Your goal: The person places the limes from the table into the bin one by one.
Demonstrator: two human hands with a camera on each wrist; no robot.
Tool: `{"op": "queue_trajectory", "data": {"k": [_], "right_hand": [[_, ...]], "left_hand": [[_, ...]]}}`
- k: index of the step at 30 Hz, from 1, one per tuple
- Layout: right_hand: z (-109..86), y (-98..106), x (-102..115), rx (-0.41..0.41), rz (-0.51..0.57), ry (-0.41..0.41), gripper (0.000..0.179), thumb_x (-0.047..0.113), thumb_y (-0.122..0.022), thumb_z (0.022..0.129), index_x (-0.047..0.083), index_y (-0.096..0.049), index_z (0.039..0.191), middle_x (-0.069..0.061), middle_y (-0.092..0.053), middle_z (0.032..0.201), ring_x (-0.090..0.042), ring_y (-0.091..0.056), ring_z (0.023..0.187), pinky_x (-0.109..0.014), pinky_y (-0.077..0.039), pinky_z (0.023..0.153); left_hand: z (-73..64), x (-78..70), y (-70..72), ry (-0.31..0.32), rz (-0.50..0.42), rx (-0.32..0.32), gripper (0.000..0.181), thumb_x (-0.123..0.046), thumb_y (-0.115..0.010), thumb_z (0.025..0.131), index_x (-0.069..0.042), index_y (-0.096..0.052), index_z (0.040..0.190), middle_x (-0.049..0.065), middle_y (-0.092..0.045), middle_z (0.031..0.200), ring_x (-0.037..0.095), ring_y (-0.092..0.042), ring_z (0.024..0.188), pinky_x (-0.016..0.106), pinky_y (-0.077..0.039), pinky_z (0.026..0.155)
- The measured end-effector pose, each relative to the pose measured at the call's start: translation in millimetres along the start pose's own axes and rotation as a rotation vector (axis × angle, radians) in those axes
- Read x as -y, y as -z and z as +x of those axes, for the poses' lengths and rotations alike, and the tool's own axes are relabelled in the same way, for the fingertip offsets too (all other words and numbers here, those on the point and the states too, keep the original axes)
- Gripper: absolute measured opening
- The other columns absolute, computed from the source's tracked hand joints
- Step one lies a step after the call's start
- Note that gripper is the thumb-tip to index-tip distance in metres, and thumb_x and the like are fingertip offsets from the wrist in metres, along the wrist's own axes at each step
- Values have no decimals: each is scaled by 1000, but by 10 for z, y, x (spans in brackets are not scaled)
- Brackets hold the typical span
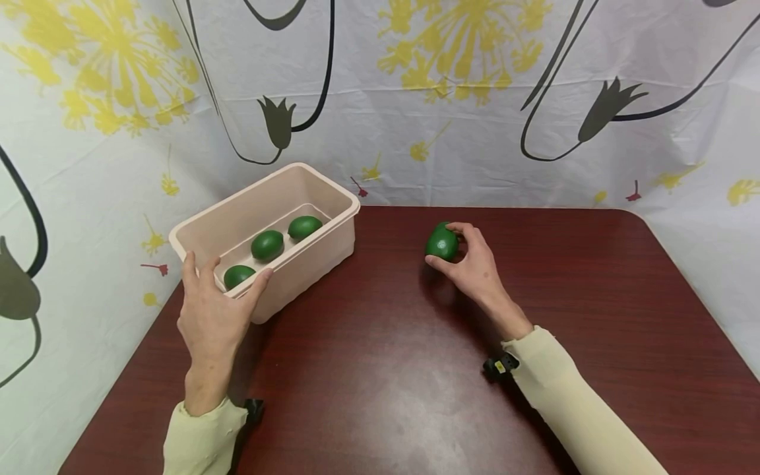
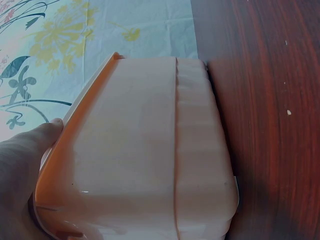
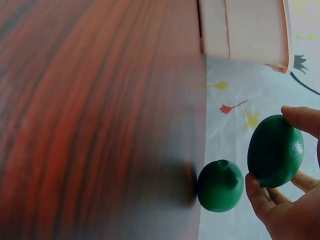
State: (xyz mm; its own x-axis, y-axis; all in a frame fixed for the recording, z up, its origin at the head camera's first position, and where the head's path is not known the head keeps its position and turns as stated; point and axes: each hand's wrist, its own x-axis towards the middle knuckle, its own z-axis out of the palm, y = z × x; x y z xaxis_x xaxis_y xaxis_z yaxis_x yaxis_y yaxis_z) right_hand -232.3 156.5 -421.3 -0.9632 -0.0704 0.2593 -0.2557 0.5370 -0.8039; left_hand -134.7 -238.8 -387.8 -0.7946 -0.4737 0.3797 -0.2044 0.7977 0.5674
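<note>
My right hand pinches a green lime between thumb and fingers. In the right wrist view this lime is raised off the table. A second lime rests on the tabletop close by, mostly hidden behind the held one in the head view. My left hand grips the near-left end of a beige plastic bin, thumb on the front rim and fingers over the end rim. Inside the bin lie three limes, one at the near end, one in the middle and one farther back.
The bin stands angled at the left of a dark red wood-grain table. A white curtain with yellow flowers and dark stems hangs behind the table and along its left side. The table's back edge runs just beyond the limes.
</note>
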Motion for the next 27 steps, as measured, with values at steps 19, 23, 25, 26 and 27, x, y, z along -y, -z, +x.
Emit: {"op": "queue_trajectory", "data": {"k": [19,23,25,26,27], "right_hand": [[-3,-98,123,-5,-6,13,72,29,-89,83,11,-51,143,-15,-55,134,-33,-59,117,-54,-53,99],[-3,-111,153,-4,0,23,72,31,-88,84,12,-52,143,-14,-56,136,-34,-60,121,-53,-53,100],[-5,-116,168,-4,5,30,72,32,-88,84,13,-52,143,-14,-56,135,-34,-60,122,-53,-54,101],[-5,-118,175,-4,7,32,72,32,-88,84,13,-52,143,-14,-56,135,-33,-60,122,-53,-54,101],[-6,-121,178,-3,8,35,72,32,-88,84,13,-52,143,-14,-56,135,-33,-60,122,-52,-54,101]], "left_hand": [[9,-2,1,14,7,24,93,-75,-72,79,-16,-55,149,6,-28,173,54,-60,125,76,-48,87],[8,-2,2,13,7,21,93,-75,-72,79,-16,-55,149,6,-28,173,54,-60,125,76,-47,87],[8,-2,5,10,6,17,92,-74,-72,79,-16,-55,149,6,-28,173,54,-60,124,76,-47,86],[8,-2,6,9,6,15,92,-74,-73,79,-16,-55,148,6,-29,172,55,-60,124,76,-47,86],[8,-1,7,8,6,14,92,-74,-73,80,-16,-55,149,6,-29,172,55,-60,124,76,-47,86]]}}
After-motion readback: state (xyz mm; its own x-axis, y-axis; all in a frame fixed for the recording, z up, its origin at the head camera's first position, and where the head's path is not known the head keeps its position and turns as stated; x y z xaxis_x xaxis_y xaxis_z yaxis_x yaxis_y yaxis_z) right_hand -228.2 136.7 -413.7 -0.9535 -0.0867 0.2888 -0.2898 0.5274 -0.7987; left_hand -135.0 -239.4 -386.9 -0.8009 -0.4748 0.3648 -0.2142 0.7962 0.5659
